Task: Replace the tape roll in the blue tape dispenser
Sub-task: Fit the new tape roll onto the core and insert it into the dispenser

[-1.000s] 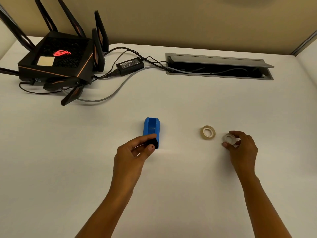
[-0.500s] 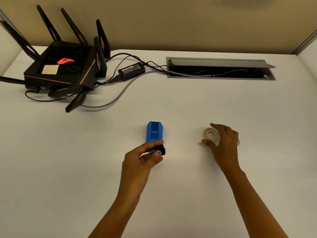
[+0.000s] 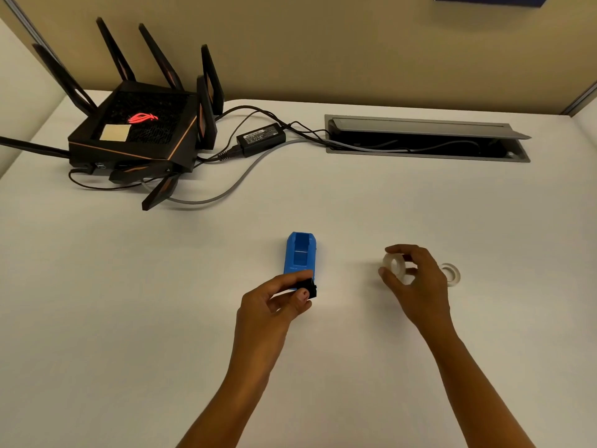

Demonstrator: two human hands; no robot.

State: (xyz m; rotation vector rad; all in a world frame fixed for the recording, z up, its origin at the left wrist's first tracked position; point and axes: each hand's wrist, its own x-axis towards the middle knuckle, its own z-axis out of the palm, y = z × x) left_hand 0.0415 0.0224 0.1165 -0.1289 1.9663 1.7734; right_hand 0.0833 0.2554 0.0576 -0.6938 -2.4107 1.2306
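The blue tape dispenser (image 3: 300, 257) lies on the white desk (image 3: 355, 205) near the middle, its roll bay open on top with no roll in it. My left hand (image 3: 274, 302) pinches its black near end between thumb and fingers. To the right, my right hand (image 3: 416, 282) holds a pale tape roll (image 3: 394, 265) tilted on edge, gripped by thumb and fingertips; whether it touches the desk I cannot tell. A second, clearer ring (image 3: 451, 273) lies flat on the desk just right of that hand.
A black router (image 3: 135, 130) with tall antennas stands at the back left, with a power brick (image 3: 261, 137) and cables trailing beside it. An open grey cable hatch (image 3: 426, 140) is set into the desk at the back right. A beige partition wall closes the far edge.
My right hand let go of the clear ring at the right, moved left to the pale tape roll and took hold of it. My left hand stayed on the dispenser.
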